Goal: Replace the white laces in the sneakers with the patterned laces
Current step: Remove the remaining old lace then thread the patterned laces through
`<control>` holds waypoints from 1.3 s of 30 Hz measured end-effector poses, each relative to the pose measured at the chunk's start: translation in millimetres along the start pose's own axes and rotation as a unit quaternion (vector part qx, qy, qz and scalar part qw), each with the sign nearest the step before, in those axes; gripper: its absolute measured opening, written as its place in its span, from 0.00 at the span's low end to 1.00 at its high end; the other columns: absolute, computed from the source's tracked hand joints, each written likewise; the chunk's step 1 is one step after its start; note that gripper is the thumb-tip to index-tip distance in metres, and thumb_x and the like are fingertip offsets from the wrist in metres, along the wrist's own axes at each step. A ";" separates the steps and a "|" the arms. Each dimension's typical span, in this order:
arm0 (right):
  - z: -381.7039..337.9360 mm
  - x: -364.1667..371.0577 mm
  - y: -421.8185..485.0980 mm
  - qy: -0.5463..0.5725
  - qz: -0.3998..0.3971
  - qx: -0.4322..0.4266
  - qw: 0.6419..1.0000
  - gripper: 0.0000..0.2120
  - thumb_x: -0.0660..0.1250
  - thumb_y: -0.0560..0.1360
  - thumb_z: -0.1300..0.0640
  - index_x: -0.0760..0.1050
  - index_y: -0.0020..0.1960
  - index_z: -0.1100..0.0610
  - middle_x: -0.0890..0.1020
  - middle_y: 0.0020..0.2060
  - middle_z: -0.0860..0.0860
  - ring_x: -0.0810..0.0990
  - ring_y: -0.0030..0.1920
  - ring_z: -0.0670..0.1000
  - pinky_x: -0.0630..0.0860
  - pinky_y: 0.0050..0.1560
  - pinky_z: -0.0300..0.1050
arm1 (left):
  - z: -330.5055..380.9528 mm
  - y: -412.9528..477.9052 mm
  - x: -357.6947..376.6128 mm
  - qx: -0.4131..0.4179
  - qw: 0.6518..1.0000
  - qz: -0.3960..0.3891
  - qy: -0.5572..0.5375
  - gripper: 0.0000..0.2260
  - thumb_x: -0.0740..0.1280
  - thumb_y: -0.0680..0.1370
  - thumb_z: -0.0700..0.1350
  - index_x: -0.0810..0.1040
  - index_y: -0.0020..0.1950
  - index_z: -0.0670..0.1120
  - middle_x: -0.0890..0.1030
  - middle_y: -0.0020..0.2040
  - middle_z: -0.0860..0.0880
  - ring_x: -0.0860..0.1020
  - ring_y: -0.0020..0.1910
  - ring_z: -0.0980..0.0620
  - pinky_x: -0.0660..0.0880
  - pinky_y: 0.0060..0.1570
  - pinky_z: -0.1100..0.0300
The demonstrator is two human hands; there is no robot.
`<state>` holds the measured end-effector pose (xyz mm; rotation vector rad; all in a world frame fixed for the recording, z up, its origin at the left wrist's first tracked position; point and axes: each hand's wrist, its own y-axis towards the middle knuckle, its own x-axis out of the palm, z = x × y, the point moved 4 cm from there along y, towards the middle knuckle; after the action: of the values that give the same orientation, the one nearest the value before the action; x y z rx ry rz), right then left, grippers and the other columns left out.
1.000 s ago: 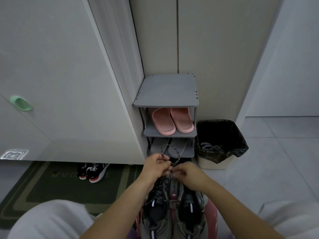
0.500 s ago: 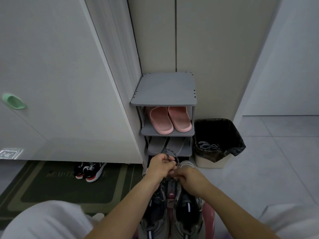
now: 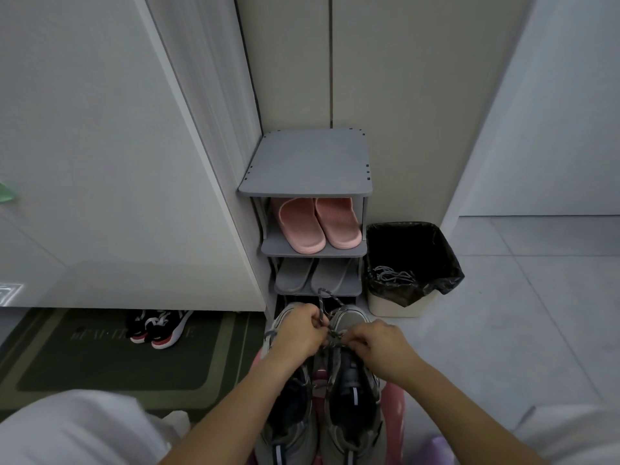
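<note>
Evidently, the left hand (image 3: pixel 295 330) and right hand (image 3: pixel 382 347) pinched the patterned lace (image 3: pixel 322 303) with curled fingers (image 3: pixel 312 325) over the sneakers (image 3: pixel 349 391), which stood on a pink stool (image 3: pixel 396 404). Soft, light and limp, the lace probably wanted holding close to the shoe.

Only one line of writing: pale capital lettering (image 3: pixel 87 335), printed across the dark green rectangular doormat with a lighter green border (image 3: pixel 100 374). Lies well left of the fingers (image 3: pixel 313 322) of the left hand (image 3: pixel 297 330), about level with them. Faint and blurred; opens with what looks like "BEAUTI", ends in "E". Cuts out in the middle behind the pair of black, white and red trainers (image 3: pixel 157 328) standing on the mat. Farther left still, on the glossy white cabinet door (image 3: pixel 100 162), a pale square mark (image 3: pixel 8 293) with no legible characters.
</note>
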<state>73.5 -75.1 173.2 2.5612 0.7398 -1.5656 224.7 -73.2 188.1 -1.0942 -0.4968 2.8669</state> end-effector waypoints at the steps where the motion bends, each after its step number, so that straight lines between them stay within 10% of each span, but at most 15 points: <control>1: -1.0 0.2 -0.7 0.003 -0.005 -0.002 1.000 0.12 0.59 0.77 0.53 0.78 0.56 0.44 0.81 0.54 0.44 0.75 0.58 0.50 0.69 0.60 0.43 | 0.2 -0.6 -0.5 -0.002 1.000 -0.006 0.000 0.10 0.65 0.75 0.37 0.72 0.39 0.50 0.78 0.33 0.52 0.80 0.32 0.58 0.73 0.34 0.70; 24: -8.9 0.0 -1.5 -0.029 -0.002 0.046 0.999 0.11 0.60 0.78 0.50 0.79 0.54 0.48 0.74 0.56 0.48 0.73 0.59 0.51 0.66 0.55 0.45 | 3.5 -1.2 8.1 0.004 0.998 -0.006 0.056 0.11 0.68 0.73 0.42 0.71 0.35 0.54 0.74 0.34 0.57 0.75 0.37 0.57 0.75 0.44 0.60; 36: -4.6 14.7 2.0 0.101 0.030 0.104 0.989 0.05 0.67 0.70 0.53 0.79 0.37 0.48 0.73 0.33 0.45 0.76 0.40 0.49 0.75 0.43 0.46 | -5.7 0.8 15.7 -0.001 0.999 -0.019 0.034 0.03 0.69 0.74 0.44 0.76 0.44 0.50 0.74 0.35 0.57 0.75 0.39 0.56 0.74 0.46 0.59; 39: -4.9 16.0 -1.1 0.122 0.036 0.117 0.985 0.10 0.67 0.71 0.55 0.77 0.32 0.48 0.72 0.41 0.46 0.77 0.46 0.50 0.75 0.49 0.48 | -7.2 -3.3 15.0 -0.012 0.998 -0.066 -0.007 0.12 0.71 0.72 0.52 0.74 0.50 0.48 0.76 0.38 0.55 0.76 0.41 0.55 0.73 0.45 0.60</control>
<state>83.0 -66.7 162.2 2.9507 0.4972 -1.4090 217.9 -65.9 174.4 -1.0049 -0.5841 2.7629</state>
